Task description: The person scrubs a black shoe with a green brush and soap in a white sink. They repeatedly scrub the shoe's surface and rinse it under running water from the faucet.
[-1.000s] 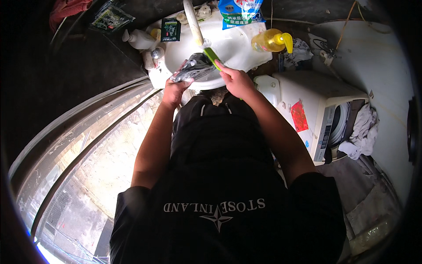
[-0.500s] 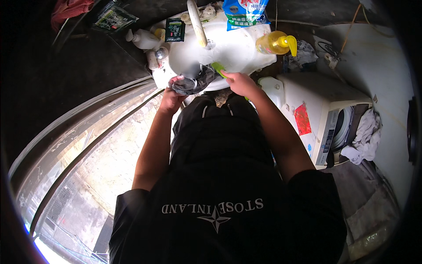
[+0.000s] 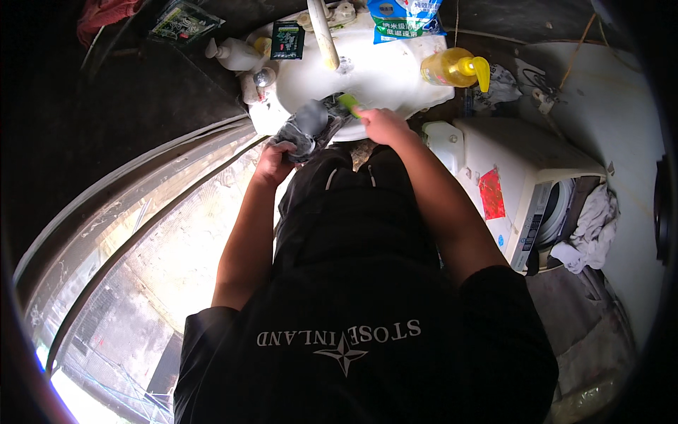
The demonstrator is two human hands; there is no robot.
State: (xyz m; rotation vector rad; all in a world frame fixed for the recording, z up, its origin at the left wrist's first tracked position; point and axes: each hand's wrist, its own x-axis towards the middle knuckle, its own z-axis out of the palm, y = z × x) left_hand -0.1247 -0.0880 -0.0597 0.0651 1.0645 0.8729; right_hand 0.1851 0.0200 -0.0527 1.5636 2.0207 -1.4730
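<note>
Over the near edge of the white sink [image 3: 381, 74], my left hand [image 3: 274, 162] grips one end of a wet-looking dark grey and black shoe [image 3: 300, 141]. The shoe slants up and to the right, and part of it looks blurred. In my right hand [image 3: 387, 128] is a green scrubbing brush [image 3: 348, 104], its head against the far end of the shoe. The fingers of that hand are wrapped round the brush handle. Whether the bristles touch the shoe is hard to see.
A pale faucet [image 3: 323, 39] reaches over the sink. Around its rim are a yellow pump bottle [image 3: 448, 67], a blue-and-white bag [image 3: 406, 20], a dark packet [image 3: 287, 41] and a white bottle [image 3: 239, 55]. A washing machine [image 3: 512, 152] with cloth [image 3: 593, 222] at its door stands right.
The shoe has turned to a steeper slant, its left end nearer me, and my left hand has moved down with it. The brush remains at its far end.
</note>
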